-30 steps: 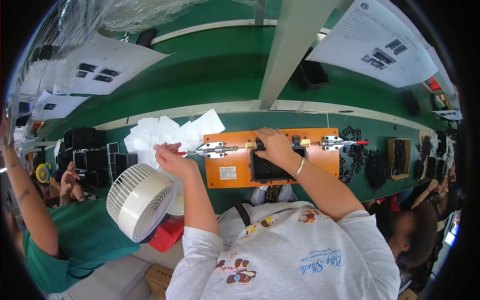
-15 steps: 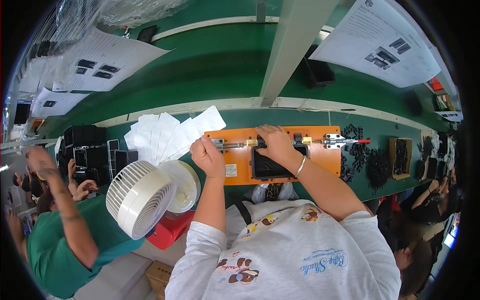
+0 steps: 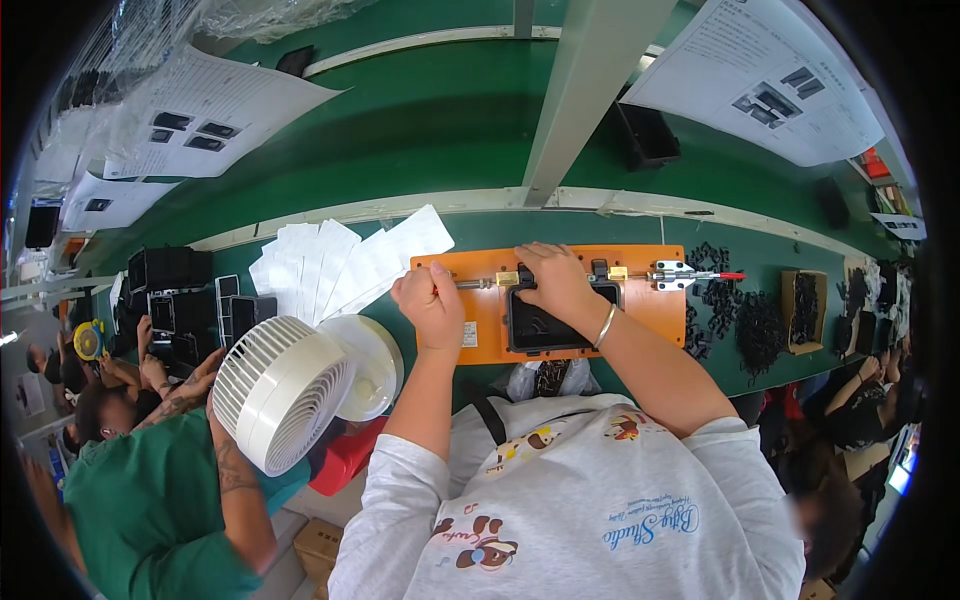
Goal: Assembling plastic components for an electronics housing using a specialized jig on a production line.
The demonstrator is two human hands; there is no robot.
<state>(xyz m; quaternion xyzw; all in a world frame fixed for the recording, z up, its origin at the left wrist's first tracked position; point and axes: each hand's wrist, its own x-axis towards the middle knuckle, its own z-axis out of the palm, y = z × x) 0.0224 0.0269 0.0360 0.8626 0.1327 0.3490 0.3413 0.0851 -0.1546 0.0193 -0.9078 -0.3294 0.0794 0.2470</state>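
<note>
An orange fixture plate [image 3: 645, 325] lies on the bench before me, with a black plastic box [image 3: 535, 335] set in its middle. My left hand [image 3: 432, 305] is closed in a fist at the plate's left end, around the handle of the left toggle clamp; a bit of red shows by the fingers. The clamp's rod [image 3: 475, 284] runs to a brass block [image 3: 507, 279] beside the box. My right hand [image 3: 556, 285] grips the box's upper left edge, fingers over the far rim. The right toggle clamp [image 3: 672, 276] lies with its red-tipped handle pointing right.
White sheets [image 3: 310, 265] fan out left of the plate. A white fan [image 3: 285, 395] stands near my left forearm. Small black parts [image 3: 760, 325] are heaped at right beside a cardboard box [image 3: 803, 310]. A co-worker in green [image 3: 160, 490] sits at left. A post [image 3: 590, 95] rises behind the plate.
My left hand has shifted right and now covers the left clamp's base, which showed before. My right hand stays on the box. The co-worker's raised arm has come down.
</note>
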